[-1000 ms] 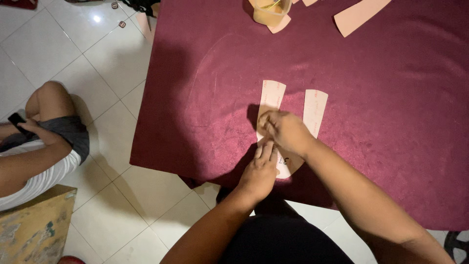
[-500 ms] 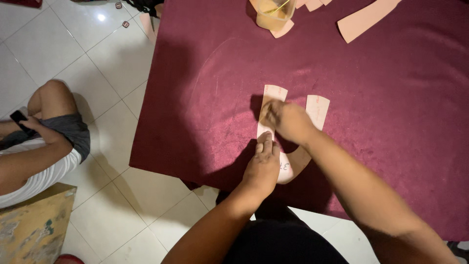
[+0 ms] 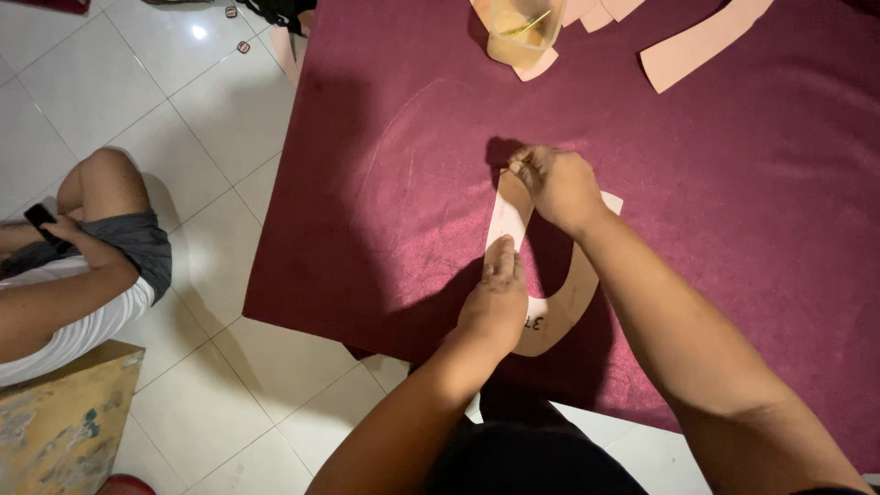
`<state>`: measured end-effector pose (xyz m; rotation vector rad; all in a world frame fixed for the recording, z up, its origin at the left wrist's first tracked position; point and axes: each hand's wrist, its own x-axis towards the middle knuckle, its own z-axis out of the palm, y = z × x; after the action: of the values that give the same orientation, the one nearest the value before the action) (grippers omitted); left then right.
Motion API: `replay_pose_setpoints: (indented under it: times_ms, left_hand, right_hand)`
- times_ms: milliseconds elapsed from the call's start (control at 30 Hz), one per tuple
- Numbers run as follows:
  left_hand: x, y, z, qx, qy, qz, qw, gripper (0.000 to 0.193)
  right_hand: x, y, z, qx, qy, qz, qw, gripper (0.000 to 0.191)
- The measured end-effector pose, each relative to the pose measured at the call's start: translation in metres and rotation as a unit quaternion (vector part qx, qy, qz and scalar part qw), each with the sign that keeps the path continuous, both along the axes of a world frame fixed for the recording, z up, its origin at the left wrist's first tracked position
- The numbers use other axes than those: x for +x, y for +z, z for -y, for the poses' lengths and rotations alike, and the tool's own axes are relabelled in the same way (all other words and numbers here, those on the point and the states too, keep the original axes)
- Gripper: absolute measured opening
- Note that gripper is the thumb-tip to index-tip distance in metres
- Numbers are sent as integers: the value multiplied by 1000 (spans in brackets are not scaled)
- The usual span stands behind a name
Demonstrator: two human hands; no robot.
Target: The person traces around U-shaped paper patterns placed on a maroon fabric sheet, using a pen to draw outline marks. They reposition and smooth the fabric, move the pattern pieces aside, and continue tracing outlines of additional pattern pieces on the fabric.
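At the far edge of the maroon cloth-covered table [image 3: 733, 211], a clear plastic cup [image 3: 522, 32] holds yellowish liquid and a thin stick, resting on tan cut-out pieces [image 3: 701, 46] that lie scattered beside it. Nearer the person, a U-shaped tan pattern piece [image 3: 559, 312] lies flat on the cloth. The left hand [image 3: 495, 302] presses down on its left arm, fingers together and extended. The right hand [image 3: 555, 183] has its fingers pinched narrowly at the top of that arm; what they grip is too small to tell. On the tiled floor [image 3: 183, 101] to the left, another person [image 3: 73, 266] sits holding a dark phone [image 3: 41, 218].
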<state>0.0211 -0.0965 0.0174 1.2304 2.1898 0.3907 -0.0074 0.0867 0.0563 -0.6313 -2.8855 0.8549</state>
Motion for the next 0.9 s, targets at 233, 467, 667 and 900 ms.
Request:
replay_pose_setpoints:
  times_ms: [233, 467, 667, 900]
  left_hand:
    - [0, 4, -5, -120, -56, 33, 991, 47]
    - [-11, 12, -19, -137, 0, 75, 988, 83]
    - [-28, 34, -23, -165, -55, 27, 984, 105]
    - [-38, 51, -28, -200, -49, 92, 974, 132]
  right_hand:
    - [50, -15, 38, -38, 140, -30, 989, 8]
    - [5, -9, -2, -17, -2, -2, 1000, 16]
    - [-2, -11, -10, -56, 0, -26, 998, 18]
    - [-2, -14, -15, -78, -35, -38, 996, 21]
